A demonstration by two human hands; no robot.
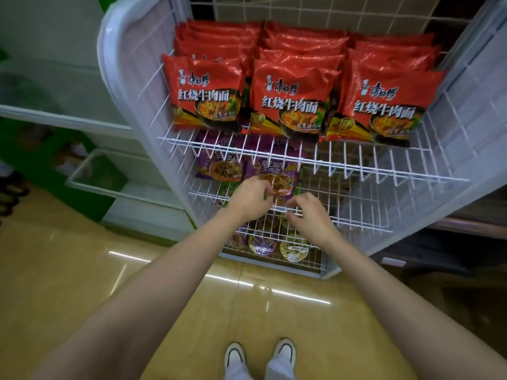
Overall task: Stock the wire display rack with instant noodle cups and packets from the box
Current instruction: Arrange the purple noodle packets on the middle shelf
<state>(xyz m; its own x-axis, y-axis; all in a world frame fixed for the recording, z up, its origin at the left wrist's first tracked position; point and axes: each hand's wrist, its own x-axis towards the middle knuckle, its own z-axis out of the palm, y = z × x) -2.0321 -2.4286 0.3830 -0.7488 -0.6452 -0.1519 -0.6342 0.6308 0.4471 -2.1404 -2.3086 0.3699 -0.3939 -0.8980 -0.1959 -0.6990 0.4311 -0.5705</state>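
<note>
Wire rack (356, 171) middle shelf: left hand (251, 197) grip pinching purple packet (277, 178); right hand (310, 215) grip unclear.

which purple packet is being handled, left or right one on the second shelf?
The right purple packet: both hands grip its lower edge. The left purple packet sits untouched.

2 bare forearms reach forward and down, converging | left hand (251, 198) knuckles up, fingers curled, tips pinched closed | right hand (308, 215) palm down, fingers bent, thumb and index tips together | hands near, not touching | white shoes (260, 355) below
</note>
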